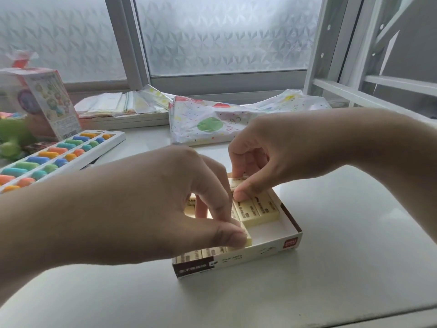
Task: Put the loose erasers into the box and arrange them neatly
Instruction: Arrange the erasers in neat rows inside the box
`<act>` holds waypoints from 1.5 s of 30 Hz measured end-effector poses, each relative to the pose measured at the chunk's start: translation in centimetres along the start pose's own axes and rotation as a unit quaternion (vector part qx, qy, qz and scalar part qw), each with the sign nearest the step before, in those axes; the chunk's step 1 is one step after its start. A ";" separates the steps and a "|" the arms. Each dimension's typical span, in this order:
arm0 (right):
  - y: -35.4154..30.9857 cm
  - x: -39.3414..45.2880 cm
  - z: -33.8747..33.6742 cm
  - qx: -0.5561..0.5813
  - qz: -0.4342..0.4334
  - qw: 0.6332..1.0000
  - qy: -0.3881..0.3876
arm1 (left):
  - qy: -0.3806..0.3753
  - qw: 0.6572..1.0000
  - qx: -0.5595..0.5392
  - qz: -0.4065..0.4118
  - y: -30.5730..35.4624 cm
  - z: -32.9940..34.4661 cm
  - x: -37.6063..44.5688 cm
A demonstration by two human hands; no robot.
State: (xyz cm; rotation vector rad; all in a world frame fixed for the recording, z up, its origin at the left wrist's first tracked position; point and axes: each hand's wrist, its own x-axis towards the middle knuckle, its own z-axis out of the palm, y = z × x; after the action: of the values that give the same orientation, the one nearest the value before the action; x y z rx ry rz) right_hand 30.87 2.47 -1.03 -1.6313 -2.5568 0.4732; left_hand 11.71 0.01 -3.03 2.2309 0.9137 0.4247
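Both hands, left (151, 204) and right (279, 152), each pinch one eraser (237, 183) in the box (292, 229); two more erasers (257, 210) lie flat.

I see 2 bare forearms: the left hand (165, 204) and right hand (279, 159) wear no sleeves, gloves, rings or watches; nails are short.

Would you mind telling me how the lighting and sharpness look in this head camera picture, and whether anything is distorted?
Head view: daylight through the frosted window backlights the scene, leaving the left hand and right hand dim on the near side; the white table shows soft sheen; print on the box is too blurred to read fully; the wide lens bows the window frame.
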 end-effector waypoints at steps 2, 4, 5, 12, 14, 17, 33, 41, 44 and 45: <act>0.0 0.0 0.0 -0.002 0.001 1.000 -0.002 | -0.007 1.000 0.024 0.007 -0.8 0.1 -0.1; 0.0 0.1 0.0 -0.004 0.000 1.000 -0.004 | 0.000 0.997 0.068 0.021 -0.4 0.0 -0.1; 0.0 0.1 0.0 -0.005 -0.001 1.000 -0.005 | -0.008 0.997 0.075 0.021 -0.4 -0.2 -0.2; -0.1 0.0 0.0 -0.008 0.001 1.000 -0.004 | -0.054 0.985 0.162 -0.009 -0.4 -1.6 -0.2; -0.2 0.0 0.0 -0.009 0.001 1.000 -0.004 | -0.057 0.985 0.158 -0.034 -0.4 -1.6 -0.1; -0.2 0.0 0.0 -0.010 0.002 1.000 -0.004 | -0.047 0.988 0.138 -0.054 -0.3 -1.6 0.1; -0.5 -0.2 0.0 -0.001 0.001 1.000 0.005 | -0.017 0.971 0.220 0.091 -1.7 -0.5 0.1; -0.5 -0.5 -0.4 0.036 -0.065 0.997 0.006 | 0.048 0.985 0.148 0.080 -2.1 -5.2 0.3; -0.5 -0.8 -0.8 0.058 -0.085 0.995 -0.013 | 0.036 0.982 0.179 0.035 -2.1 -5.9 0.1; -0.6 -0.9 -0.8 0.056 -0.084 0.995 -0.025 | 0.015 0.986 0.169 0.005 -2.0 -5.7 0.1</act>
State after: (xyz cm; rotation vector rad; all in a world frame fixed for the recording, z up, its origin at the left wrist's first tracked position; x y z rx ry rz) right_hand 30.94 1.64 0.03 -1.3718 -2.6212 0.6375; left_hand 7.83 3.83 -0.34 2.5413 1.0552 0.3284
